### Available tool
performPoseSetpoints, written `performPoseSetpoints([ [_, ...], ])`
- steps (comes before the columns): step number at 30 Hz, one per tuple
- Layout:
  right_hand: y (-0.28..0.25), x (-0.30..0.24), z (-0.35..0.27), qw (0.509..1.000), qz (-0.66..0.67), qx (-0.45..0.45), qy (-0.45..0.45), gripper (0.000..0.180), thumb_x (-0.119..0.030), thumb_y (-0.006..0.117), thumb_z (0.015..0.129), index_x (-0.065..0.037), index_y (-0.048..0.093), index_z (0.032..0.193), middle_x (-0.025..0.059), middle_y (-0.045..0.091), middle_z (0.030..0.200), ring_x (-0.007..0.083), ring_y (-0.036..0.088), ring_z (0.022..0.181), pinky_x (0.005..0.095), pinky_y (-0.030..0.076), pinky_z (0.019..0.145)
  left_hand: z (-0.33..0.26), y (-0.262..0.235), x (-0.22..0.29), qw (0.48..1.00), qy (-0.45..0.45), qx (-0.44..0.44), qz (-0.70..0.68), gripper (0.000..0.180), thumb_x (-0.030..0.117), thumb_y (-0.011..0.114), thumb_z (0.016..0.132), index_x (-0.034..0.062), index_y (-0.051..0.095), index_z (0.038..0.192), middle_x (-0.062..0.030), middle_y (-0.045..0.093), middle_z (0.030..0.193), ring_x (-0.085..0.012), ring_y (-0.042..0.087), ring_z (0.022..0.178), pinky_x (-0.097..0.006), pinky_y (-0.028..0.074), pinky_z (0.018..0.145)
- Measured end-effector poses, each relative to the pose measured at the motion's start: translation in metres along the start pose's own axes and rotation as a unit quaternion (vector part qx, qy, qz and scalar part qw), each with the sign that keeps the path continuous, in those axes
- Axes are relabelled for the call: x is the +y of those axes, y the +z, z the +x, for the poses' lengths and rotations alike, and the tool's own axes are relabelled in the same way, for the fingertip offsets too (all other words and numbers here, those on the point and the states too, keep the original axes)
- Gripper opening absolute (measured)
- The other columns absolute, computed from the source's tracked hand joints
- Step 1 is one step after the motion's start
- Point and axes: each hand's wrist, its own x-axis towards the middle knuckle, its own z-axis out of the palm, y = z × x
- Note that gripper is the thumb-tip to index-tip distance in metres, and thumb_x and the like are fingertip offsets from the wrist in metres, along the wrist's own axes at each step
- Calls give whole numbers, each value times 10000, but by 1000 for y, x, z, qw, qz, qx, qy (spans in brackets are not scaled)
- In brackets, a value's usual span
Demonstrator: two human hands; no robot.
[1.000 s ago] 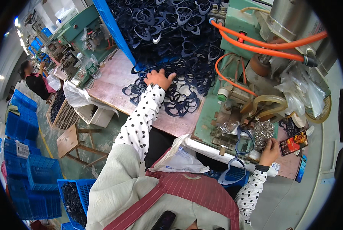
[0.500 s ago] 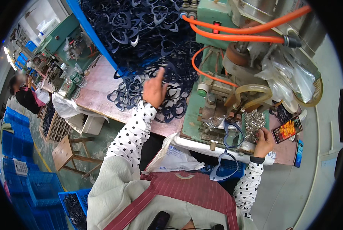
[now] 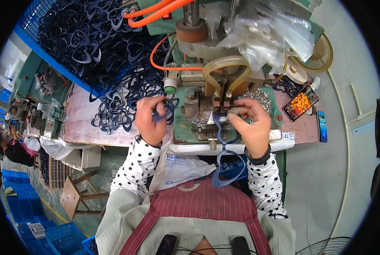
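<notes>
My left hand (image 3: 149, 119) grips a dark blue heart-shaped plastic frame (image 3: 164, 111) just left of the green machine (image 3: 198, 106). My right hand (image 3: 251, 123) pinches the top of another dark blue frame (image 3: 224, 146) at the machine's clamp; that frame hangs down over the bench edge toward my lap. A heap of the same blue frames (image 3: 117, 106) lies on the wooden bench (image 3: 81, 127) left of my left hand, and a larger pile (image 3: 88, 38) fills the blue crate beyond.
Orange hoses (image 3: 164, 8) and clear tubing (image 3: 224, 68) loop over the machine. A phone (image 3: 300, 103) with a lit screen lies at the right on the bench, small metal parts (image 3: 262, 97) beside it. A fan (image 3: 315, 55) stands at the back right. Another person (image 3: 11, 148) sits far left by blue crates (image 3: 15, 199).
My left hand has come back from the frame heap to the machine, holding a frame. My right hand has moved up from near the phone to the clamp with a frame.
</notes>
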Motion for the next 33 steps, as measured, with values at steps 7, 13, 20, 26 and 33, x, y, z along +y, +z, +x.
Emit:
performPoseSetpoints([
  [7, 10, -10, 11, 999, -6, -14, 36, 452, -49, 752, 720, 2, 510, 1099, 45, 685, 798, 56, 499, 645, 217, 416, 608, 2, -1, 24, 973, 218, -63, -37, 416, 11, 675, 671, 11, 627, 1084, -101, 665, 982, -266, 620, 842, -434, 481, 806],
  [13, 19, -1, 9, 998, 48, 0, 34, 536, -27, 751, 720, 19, 445, 1158, 58, 667, 795, 62, 504, 668, 220, 426, 621, -2, 6, 60, 928, 322, -139, -123, 308, 54, 649, 794, 38, 619, 1101, -125, 675, 1084, -261, 668, 929, -393, 536, 808],
  [20, 14, 2, 8, 1000, 21, 12, 14, 574, -37, 745, 721, 26, 419, 1189, 50, 662, 798, 85, 539, 699, 239, 469, 666, 31, 3, 75, 971, 191, -101, -98, 167, 64, 525, 902, 0, 615, 1027, -134, 669, 949, -238, 636, 820, -348, 510, 740],
  [26, 30, 8, 7, 993, 111, 36, 29, 521, -19, 738, 700, -1, 461, 1140, 66, 676, 747, 79, 539, 605, 239, 454, 568, 41, -1, 61, 949, -98, 17, -298, 182, 95, 486, 991, -35, 573, 1085, -152, 667, 886, -202, 618, 792, -305, 480, 731],
  [33, 11, 16, 8, 997, 31, 58, -40, 497, -15, 724, 740, -5, 484, 1175, 97, 697, 891, 126, 645, 829, 255, 494, 748, -5, 21, 77, 875, 388, -229, -175, 339, 84, 689, 773, -27, 639, 1089, -185, 659, 1119, -305, 654, 1006, -426, 531, 909],
])
